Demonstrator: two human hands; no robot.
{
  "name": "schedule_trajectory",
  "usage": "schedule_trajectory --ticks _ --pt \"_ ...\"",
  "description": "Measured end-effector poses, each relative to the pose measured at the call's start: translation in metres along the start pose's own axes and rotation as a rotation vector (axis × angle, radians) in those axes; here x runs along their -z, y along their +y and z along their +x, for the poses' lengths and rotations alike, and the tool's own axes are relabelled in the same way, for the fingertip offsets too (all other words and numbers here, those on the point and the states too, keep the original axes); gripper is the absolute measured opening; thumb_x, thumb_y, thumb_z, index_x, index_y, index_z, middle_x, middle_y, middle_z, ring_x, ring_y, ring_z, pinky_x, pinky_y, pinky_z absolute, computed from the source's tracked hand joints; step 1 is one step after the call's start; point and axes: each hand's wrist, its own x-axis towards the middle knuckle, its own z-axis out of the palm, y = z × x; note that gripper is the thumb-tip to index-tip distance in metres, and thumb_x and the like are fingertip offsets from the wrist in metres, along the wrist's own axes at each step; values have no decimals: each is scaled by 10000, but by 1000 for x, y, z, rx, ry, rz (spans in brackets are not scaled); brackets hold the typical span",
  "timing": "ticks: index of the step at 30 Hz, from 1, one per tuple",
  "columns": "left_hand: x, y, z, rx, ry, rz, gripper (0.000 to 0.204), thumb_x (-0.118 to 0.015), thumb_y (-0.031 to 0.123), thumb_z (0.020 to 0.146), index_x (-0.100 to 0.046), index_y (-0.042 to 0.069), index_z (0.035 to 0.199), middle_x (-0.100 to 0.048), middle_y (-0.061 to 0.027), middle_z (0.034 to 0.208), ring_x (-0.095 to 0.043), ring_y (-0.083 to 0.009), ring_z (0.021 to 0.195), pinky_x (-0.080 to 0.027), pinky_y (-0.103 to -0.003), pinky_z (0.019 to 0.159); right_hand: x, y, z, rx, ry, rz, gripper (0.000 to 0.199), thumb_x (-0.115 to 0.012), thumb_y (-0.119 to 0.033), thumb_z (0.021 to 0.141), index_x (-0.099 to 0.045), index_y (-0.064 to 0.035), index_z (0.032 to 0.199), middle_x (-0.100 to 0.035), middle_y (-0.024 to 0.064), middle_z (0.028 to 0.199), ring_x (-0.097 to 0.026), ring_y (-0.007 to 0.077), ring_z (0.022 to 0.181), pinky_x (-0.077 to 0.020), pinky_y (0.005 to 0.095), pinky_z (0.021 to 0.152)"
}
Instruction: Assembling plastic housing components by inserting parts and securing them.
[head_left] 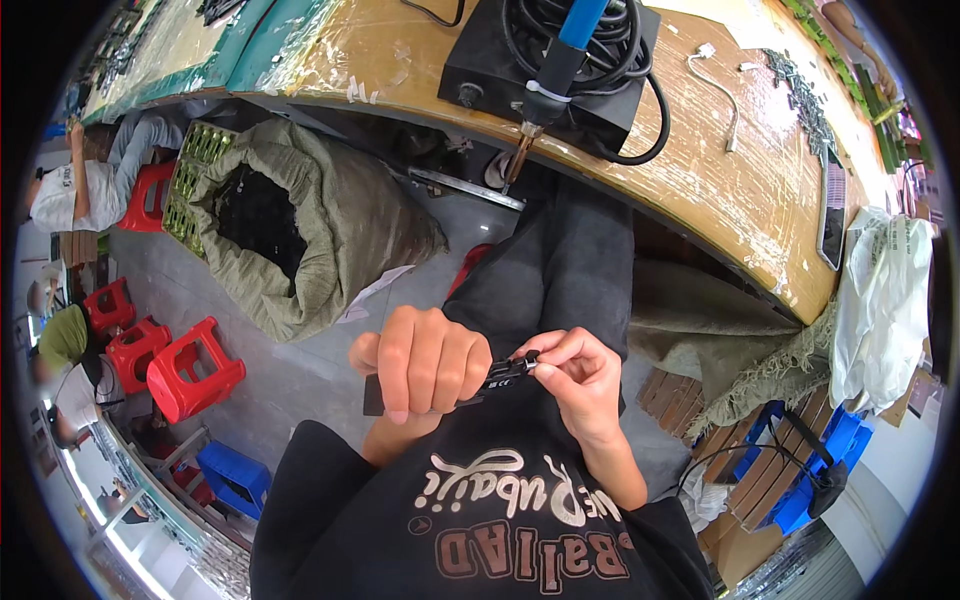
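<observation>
Above my lap, my left hand [425,365] is closed in a fist around a black plastic piece [497,378] with small white print. Part of it sticks out on each side of the fist; the middle is hidden by my fingers. Beside it, my right hand [583,385] pinches the right end of this piece between thumb and fingertips, where a small black and shiny part shows. I cannot tell whether that end part is separate. Both hands are well below the table edge, close to my black shirt [400,520].
A wooden workbench [390,60] curves ahead, bearing a black box [480,70] with coiled cable. A blue-handled soldering iron [525,150] points down at its edge. Left stand a large sack [370,210] and red stools [195,370]. White bags [880,310] hang at the right.
</observation>
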Motion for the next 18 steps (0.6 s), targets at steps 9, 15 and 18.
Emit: schedule_trajectory --ticks 9,15,18 --pt "2 -4 12 17 -35 -47 449 -259 198 857 -552 22 565 -484 -35 444 -403 -127 348 -294 -245 387 2 -2 6 29 0 74 87 -556 62 749 -488 7 747 -573 198 886 -593 254 821 -478 359 784" --pt "8 -5 17 12 -93 -53 427 -277 190 837 -567 7 582 -487 -42 461 -422 -140 352 -302 -248 377 -4 1 12 100 38 37 114 -524 99 751 -463 4 767 -572 204 879 -596 271 813 -488 377 770" --pt "10 -1 22 5 -178 10 426 -279 191 831 -560 10 567 -499 -35 477 -426 -144 372 -335 -236 433 -9 4 18 168 42 -60 150 -501 121 756 -434 -3 805 -571 204 870 -595 276 817 -490 384 770"
